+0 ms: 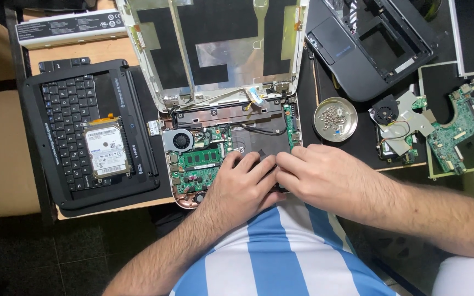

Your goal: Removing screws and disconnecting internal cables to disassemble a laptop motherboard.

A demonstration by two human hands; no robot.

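Nearest, both hands press down side by side on the opened laptop base (pixel 231 142) at the desk's (pixel 100 52) front edge: the left hand (pixel 242 183) with fingers bent on the dark bay beside the green board, the right hand (pixel 325 178) laid flat against it at three o'clock; whether they pinch anything is hidden. The teardown looks well advanced: the removed keyboard panel (pixel 67 104) lies at nine o'clock carrying a hard drive (pixel 105 149), and loose screws fill a metal dish (pixel 335 118) at two o'clock. The board and fan (pixel 182 141) remain seated. At twelve o'clock lies the stripped lid (pixel 215 44).
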